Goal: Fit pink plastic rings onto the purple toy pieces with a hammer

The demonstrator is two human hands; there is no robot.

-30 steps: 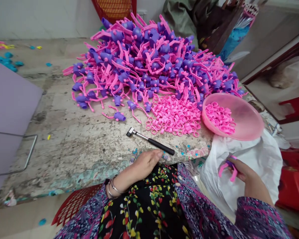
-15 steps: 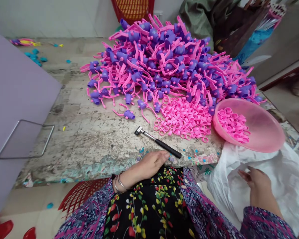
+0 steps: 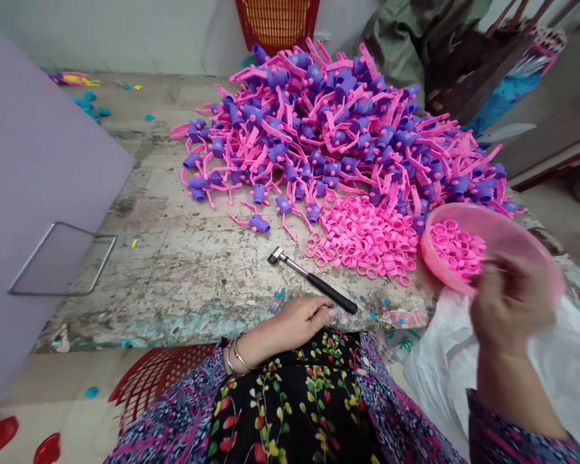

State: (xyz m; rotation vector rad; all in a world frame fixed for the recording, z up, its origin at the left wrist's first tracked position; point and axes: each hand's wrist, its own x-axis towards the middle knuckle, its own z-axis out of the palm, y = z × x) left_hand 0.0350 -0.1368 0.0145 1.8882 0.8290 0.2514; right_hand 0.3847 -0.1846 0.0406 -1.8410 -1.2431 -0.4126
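Observation:
At the table's front edge my left hand (image 3: 303, 322) lies relaxed, fingers extended and holding nothing. Its fingertips are close to the black handle of a small hammer (image 3: 314, 278), which rests on the tabletop. My right hand (image 3: 510, 303) is raised in front of a pink plastic bowl (image 3: 536, 258). Motion smears its fingers, so what they hold, if anything, cannot be made out. Pink rings (image 3: 457, 248) lie inside the bowl's left part. A heap of similar pink rings (image 3: 367, 238) sits on the table left of the bowl.
A large pile of purple-and-pink plastic pieces (image 3: 338, 129) covers the table's back and right. A white sack (image 3: 439, 361) hangs below the bowl. A lilac panel (image 3: 43, 161) with a wire loop (image 3: 60, 293) stands at left; a red chair (image 3: 278, 26) is behind the table (image 3: 174, 258).
My right hand has risen from over the white sack to the front of the pink bowl. My left hand stays by the hammer. The view has shifted slightly.

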